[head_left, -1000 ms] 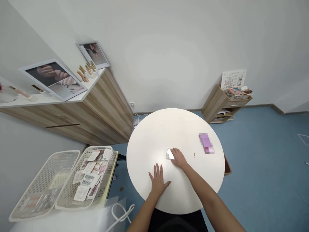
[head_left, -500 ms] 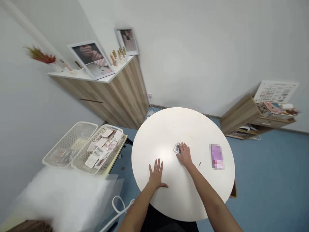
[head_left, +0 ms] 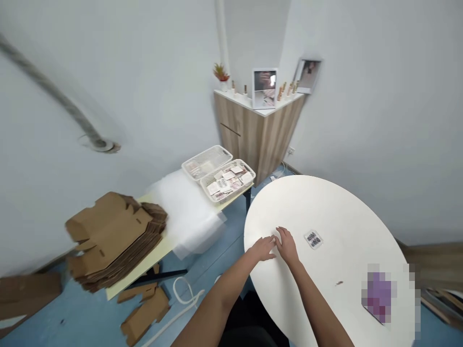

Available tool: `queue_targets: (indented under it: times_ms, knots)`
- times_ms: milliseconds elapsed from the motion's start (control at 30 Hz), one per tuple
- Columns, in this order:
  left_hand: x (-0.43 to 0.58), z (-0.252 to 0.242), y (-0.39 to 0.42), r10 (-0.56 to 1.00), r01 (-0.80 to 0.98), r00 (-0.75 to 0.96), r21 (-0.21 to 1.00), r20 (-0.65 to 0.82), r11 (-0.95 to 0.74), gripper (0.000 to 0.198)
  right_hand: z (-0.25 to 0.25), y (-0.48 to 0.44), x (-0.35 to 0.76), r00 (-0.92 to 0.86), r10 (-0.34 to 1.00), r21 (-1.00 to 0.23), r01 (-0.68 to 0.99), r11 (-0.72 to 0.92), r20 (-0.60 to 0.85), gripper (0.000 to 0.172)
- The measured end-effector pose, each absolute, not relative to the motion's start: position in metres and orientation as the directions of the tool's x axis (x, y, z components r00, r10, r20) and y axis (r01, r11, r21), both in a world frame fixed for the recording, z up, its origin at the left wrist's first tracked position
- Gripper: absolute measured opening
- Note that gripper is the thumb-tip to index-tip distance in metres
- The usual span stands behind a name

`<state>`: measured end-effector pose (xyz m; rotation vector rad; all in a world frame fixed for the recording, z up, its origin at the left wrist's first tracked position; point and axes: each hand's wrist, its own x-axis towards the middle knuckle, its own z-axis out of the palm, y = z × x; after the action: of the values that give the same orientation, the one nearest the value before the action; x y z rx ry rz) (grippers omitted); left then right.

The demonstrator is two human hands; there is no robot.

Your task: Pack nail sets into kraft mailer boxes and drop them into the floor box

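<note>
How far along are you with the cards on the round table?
Done, it seems: one card lies alone on the round table. In hand: nothing; the left hand and right hand are empty beside it. Left: the basket holds many cards, and the cardboard boxes lie stacked flat.

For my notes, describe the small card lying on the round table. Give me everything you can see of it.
The small card is a pale rectangle, paper or plastic by its look, carrying two rows of small dark shapes, possibly false nails, though it is too small to tell. It lies flat on the white round table, set at a slant to the view, to the right of the right hand and apart from it. Nothing visibly rests on it.
</note>
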<state>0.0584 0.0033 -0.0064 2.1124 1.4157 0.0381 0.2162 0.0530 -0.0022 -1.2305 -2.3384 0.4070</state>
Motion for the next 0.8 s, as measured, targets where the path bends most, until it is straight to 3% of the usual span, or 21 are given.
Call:
queue_targets:
  times_ms: [67, 200, 467, 567, 800]
  knots:
    - [0.025, 0.002, -0.017, 0.927, 0.834, 0.303, 0.533, -0.220, -0.146, 0.047, 0.004, 0.052, 0.182, -0.544, 0.799, -0.482, 0.645, 0.593, 0.255, 0.034]
    - [-0.058, 0.017, -0.070, 0.992, 0.823, 0.030, 0.566, -0.125, 0.046, 0.032, 0.017, 0.040, 0.097, -0.673, 0.700, -0.486, 0.541, 0.687, 0.240, 0.032]
    - [-0.198, 0.017, -0.152, 0.926, 0.855, -0.374, 0.403, 0.045, 0.326, 0.031, 0.030, -0.002, -0.068, -0.864, 0.490, -0.441, 0.397, 0.805, 0.116, 0.029]
    - [-0.226, 0.004, -0.176, 0.891, 0.850, -0.447, 0.344, 0.074, 0.398, 0.036, 0.030, -0.014, -0.113, -0.892, 0.450, -0.417, 0.391, 0.821, 0.049, 0.028]
    - [-0.257, -0.022, -0.208, 0.903, 0.878, -0.424, 0.275, 0.069, 0.391, 0.049, 0.023, -0.028, -0.179, -0.930, 0.362, -0.363, 0.360, 0.860, -0.065, 0.027]
